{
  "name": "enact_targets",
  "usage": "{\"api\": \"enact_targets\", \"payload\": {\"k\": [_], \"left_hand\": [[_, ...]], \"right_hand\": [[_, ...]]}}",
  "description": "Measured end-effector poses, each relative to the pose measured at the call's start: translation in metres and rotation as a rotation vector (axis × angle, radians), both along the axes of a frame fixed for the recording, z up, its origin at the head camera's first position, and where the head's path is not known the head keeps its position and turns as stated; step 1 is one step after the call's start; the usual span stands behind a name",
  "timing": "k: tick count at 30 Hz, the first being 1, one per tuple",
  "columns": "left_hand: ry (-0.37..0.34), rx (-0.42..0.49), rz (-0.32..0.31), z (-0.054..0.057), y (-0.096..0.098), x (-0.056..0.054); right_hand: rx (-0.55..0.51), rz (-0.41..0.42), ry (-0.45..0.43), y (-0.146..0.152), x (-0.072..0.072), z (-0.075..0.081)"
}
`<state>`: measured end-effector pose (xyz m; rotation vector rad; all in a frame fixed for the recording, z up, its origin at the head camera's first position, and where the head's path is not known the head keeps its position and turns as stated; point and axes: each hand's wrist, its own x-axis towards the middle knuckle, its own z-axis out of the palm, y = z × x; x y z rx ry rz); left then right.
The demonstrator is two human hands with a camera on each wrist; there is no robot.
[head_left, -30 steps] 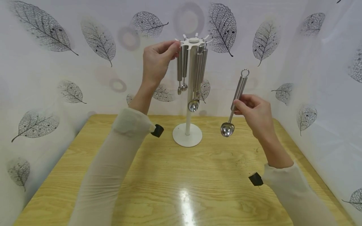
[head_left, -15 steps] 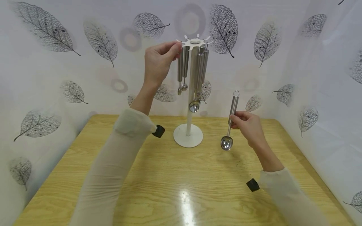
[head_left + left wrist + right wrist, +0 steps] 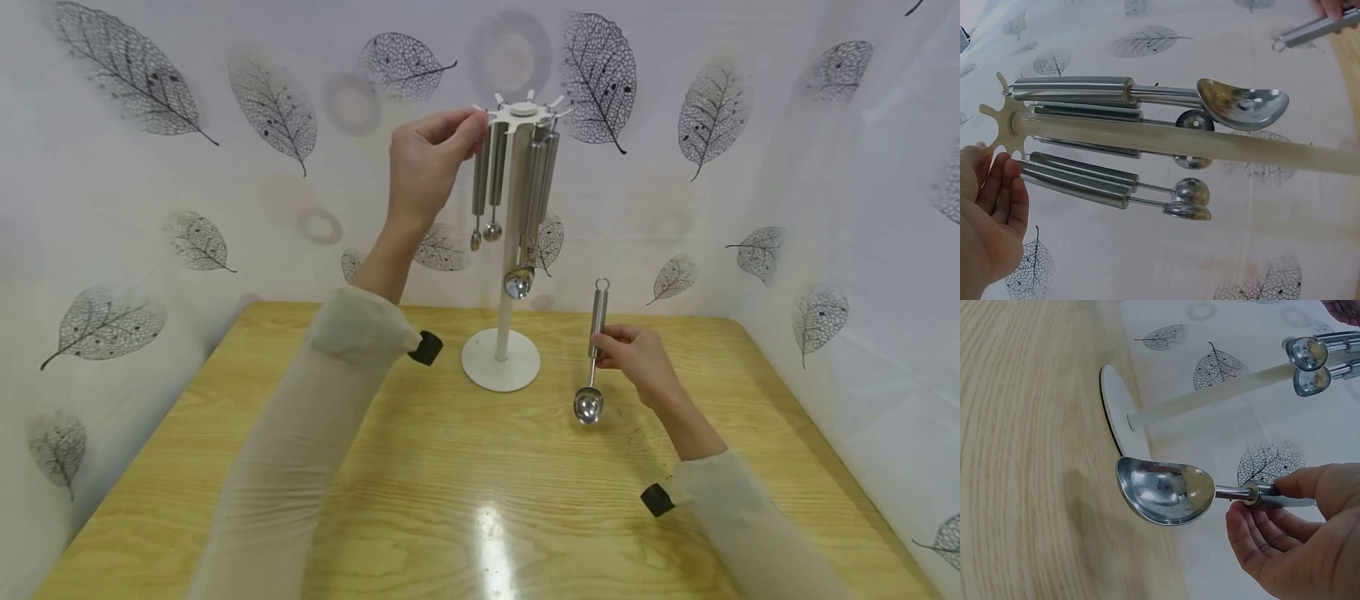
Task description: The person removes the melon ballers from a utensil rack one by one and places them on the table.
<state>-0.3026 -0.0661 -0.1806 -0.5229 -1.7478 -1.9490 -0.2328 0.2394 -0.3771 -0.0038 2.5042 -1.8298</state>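
Observation:
My right hand (image 3: 633, 358) pinches the metal handle of an ice cream scoop (image 3: 588, 406), its bowl downward and its ring end up. In the right wrist view the scoop's bowl (image 3: 1166, 490) shows close over the wood, beside the stand's round foot. A white rotating utensil stand (image 3: 522, 111) with a star of hooks on top is upright to the left. My left hand (image 3: 435, 158) pinches one of its hooks between thumb and fingers. Several steel scoops hang from the stand, among them a large one (image 3: 1241, 103) and small round ones (image 3: 1190, 190).
The stand's round white base (image 3: 483, 367) sits on the wooden table (image 3: 420, 500) towards the back. A white backdrop (image 3: 300, 217) printed with leaves encloses the back and sides. Small dark marks lie on the table near the right forearm.
My right hand has lowered the ice cream scoop towards the table and brought it slightly left. The left hand keeps its pinch on the stand's hook.

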Motion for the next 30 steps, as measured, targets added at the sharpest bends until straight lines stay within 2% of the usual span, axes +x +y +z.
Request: {"api": "enact_targets", "payload": {"k": [9,16,30], "left_hand": [[0.002,-0.002,0.006,0.001,0.001,0.001],[0.001,0.011,-0.007,0.0,0.001,0.001],[-0.003,0.013,-0.005,0.001,0.002,0.002]], "right_hand": [[-0.011,0.021,-0.074,-0.006,-0.002,-0.017],[-0.002,0.042,-0.098,-0.008,-0.003,-0.026],[0.037,0.042,-0.133,-0.017,-0.004,-0.036]]}}
